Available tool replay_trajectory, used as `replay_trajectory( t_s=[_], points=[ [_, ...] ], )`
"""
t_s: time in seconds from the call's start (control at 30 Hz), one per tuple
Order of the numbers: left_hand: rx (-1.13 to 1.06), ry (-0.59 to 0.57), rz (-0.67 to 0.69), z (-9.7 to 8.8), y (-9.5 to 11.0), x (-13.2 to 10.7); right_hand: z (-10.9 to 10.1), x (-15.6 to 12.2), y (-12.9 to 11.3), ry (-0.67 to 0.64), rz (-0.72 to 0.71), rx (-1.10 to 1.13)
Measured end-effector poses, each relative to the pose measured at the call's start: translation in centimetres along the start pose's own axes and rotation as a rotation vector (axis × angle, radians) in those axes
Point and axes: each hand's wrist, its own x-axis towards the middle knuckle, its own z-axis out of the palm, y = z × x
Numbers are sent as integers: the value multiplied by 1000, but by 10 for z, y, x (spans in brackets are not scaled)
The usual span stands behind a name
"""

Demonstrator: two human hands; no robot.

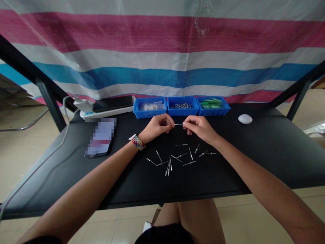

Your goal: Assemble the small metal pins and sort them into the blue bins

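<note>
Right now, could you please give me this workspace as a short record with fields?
Left hand: pinching one end of a metal pin
Right hand: pinching the pin's other end
Table: black, loose metal pins scattered on it
Left tray: blue, clear pieces
Middle tray: blue, small metal parts
Right tray: blue, green pieces
Left of hands: phone, white power strip
Right of hands: white rounded object

Silver rivets (191,157), blue bins (182,112), striped sheet (162,35)
</note>
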Motion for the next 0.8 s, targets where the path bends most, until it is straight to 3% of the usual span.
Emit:
replay_trajectory(
  t_s=[0.2,0.47,0.8],
  points=[
    [-88,-16,-17,-1,-4,0,2,0,-3,70,-41,36],
    [-13,-25,-38,-1,-4,0,4,1,0,117,-82,36],
    [-4,1,31,1,1,-1,-1,1,0,67,29,28]
  ],
)
